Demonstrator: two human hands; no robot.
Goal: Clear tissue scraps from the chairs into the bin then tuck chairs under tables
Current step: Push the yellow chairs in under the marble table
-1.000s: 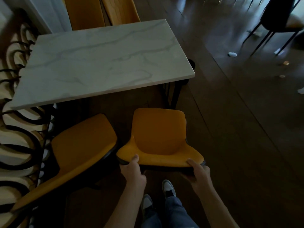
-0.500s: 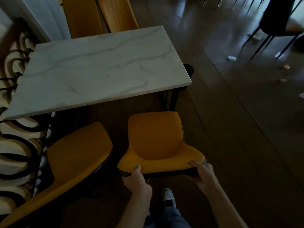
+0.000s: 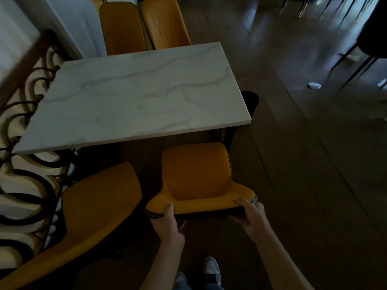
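An orange chair (image 3: 196, 176) stands in front of me with its seat facing the white marble table (image 3: 136, 97), the seat's front edge close to the table's near edge. My left hand (image 3: 168, 223) grips the left end of the backrest top, and my right hand (image 3: 250, 214) grips the right end. A second orange chair (image 3: 94, 206) stands angled to the left, pulled out from the table. A black bin (image 3: 250, 101) shows just past the table's right corner. A white tissue scrap (image 3: 314, 85) lies on the dark floor at the far right.
Two more orange chairs (image 3: 144, 26) stand at the table's far side. A black scrollwork railing (image 3: 27, 164) runs along the left. A dark chair with thin legs (image 3: 364, 51) stands at the far right. Wooden floor stretches to the right. My shoes (image 3: 211, 271) show below.
The chair has slid forward toward the table with both hands on its backrest. The view has tilted up, showing more of the far chairs.
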